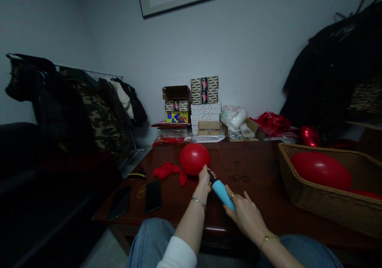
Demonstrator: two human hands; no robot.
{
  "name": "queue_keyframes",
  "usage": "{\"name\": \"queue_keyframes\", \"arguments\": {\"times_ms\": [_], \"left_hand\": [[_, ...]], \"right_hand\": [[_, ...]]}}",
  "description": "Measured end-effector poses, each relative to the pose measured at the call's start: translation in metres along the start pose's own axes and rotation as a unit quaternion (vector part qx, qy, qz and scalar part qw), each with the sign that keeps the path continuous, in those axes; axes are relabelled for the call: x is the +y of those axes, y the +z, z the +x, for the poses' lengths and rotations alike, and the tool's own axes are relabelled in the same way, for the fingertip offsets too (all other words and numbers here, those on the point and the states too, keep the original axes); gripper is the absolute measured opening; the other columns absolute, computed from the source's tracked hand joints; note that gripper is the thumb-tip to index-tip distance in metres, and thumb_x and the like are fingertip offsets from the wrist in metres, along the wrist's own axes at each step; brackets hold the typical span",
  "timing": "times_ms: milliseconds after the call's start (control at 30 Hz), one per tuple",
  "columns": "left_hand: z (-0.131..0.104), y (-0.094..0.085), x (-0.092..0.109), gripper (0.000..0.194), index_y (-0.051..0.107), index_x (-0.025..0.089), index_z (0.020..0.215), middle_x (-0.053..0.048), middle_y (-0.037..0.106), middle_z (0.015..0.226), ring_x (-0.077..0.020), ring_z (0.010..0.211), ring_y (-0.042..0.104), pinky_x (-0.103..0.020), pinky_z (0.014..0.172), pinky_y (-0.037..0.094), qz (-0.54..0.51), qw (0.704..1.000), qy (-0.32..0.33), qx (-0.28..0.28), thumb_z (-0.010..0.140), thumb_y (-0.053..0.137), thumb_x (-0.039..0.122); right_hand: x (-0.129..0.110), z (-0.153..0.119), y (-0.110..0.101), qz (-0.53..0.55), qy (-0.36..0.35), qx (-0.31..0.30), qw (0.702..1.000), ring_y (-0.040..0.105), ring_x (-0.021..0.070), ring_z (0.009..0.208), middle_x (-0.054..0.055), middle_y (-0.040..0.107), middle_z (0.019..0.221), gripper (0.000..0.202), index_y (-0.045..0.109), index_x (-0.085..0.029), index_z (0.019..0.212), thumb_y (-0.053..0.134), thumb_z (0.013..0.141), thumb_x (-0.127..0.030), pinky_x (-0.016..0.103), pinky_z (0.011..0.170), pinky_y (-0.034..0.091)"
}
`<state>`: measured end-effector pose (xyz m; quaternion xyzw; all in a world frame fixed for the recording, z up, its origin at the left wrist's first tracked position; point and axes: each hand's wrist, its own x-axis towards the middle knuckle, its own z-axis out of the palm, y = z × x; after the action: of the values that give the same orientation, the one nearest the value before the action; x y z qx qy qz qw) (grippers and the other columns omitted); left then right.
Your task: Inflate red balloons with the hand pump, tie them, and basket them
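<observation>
A round, inflated red balloon [195, 159] sits above the dark wooden table, its neck toward me. My left hand [205, 178] is closed around the balloon's neck, where it meets the black tip of a light blue hand pump [223, 194]. The exact fit of neck and tip is hidden by my fingers. At the pump's near end, my right hand [243, 212] grips the blue barrel, with some fingers partly extended. Just left of the inflated balloon lie several limp red balloons [167, 170].
A wicker basket [310, 200] holding a large red balloon [320, 170] stands at right. Black rings [235, 177], two dark phones [153, 196] and yellowish bands [141, 191] lie on the table [262, 208]. Stacked boxes [205, 91] and plastic bags [234, 117] line the back.
</observation>
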<state>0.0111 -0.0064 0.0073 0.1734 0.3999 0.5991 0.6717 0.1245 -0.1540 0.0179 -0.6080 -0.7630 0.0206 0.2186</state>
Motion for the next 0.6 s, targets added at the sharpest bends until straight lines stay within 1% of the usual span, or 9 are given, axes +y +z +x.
{"name": "queue_keyframes", "arguments": {"times_ms": [100, 200, 367, 500, 600], "left_hand": [[0.004, -0.002, -0.002, 0.029, 0.043, 0.017, 0.063, 0.002, 0.045, 0.049, -0.0098, 0.041, 0.046, -0.021, 0.043, 0.039, -0.019, 1.0, -0.016, 0.001, 0.083, 0.053, 0.036], [0.009, -0.002, -0.006, 0.028, 0.043, 0.017, 0.061, -0.001, 0.049, 0.051, -0.0112, 0.046, 0.052, -0.022, 0.047, 0.044, -0.043, 0.999, -0.027, 0.005, 0.084, 0.052, 0.03], [0.015, 0.002, -0.014, 0.025, 0.044, 0.015, 0.061, -0.002, 0.052, 0.053, -0.0118, 0.049, 0.057, -0.023, 0.052, 0.048, -0.068, 0.997, -0.02, 0.009, 0.085, 0.048, 0.022], [0.018, 0.001, -0.012, 0.023, 0.046, 0.014, 0.063, -0.003, 0.054, 0.055, -0.0127, 0.051, 0.059, -0.025, 0.054, 0.05, -0.071, 0.997, -0.018, 0.013, 0.085, 0.047, 0.021], [0.022, -0.005, -0.007, 0.023, 0.046, 0.014, 0.064, -0.004, 0.055, 0.056, -0.0134, 0.052, 0.06, -0.027, 0.057, 0.052, -0.079, 0.997, -0.005, 0.017, 0.087, 0.046, 0.021]], "right_hand": [[0.002, -0.005, 0.004, 0.0, -0.001, 0.01, 1.0, 0.064, 0.0214, 0.09, 0.01, 0.068, 0.098, 0.052, 0.04, -0.012, 0.135, 0.045, 0.084, -0.021, 0.046, 0.105, 0.029], [0.006, -0.013, 0.007, -0.002, -0.002, 0.015, 1.0, 0.064, 0.0205, 0.091, 0.01, 0.067, 0.102, 0.054, 0.036, -0.011, 0.137, 0.044, 0.085, -0.021, 0.046, 0.106, 0.027], [0.016, -0.027, 0.012, -0.009, -0.001, 0.016, 1.0, 0.062, 0.0208, 0.099, 0.011, 0.065, 0.11, 0.055, 0.036, -0.013, 0.137, 0.045, 0.084, -0.023, 0.048, 0.107, 0.027], [0.027, -0.042, 0.015, -0.002, -0.009, 0.024, 1.0, 0.062, 0.0208, 0.1, 0.01, 0.063, 0.115, 0.055, 0.035, -0.015, 0.138, 0.046, 0.084, -0.026, 0.049, 0.108, 0.027], [0.038, -0.057, 0.015, 0.01, -0.016, 0.035, 0.999, 0.061, 0.0204, 0.102, 0.008, 0.062, 0.119, 0.055, 0.034, -0.019, 0.138, 0.046, 0.085, -0.027, 0.049, 0.108, 0.027]]}}
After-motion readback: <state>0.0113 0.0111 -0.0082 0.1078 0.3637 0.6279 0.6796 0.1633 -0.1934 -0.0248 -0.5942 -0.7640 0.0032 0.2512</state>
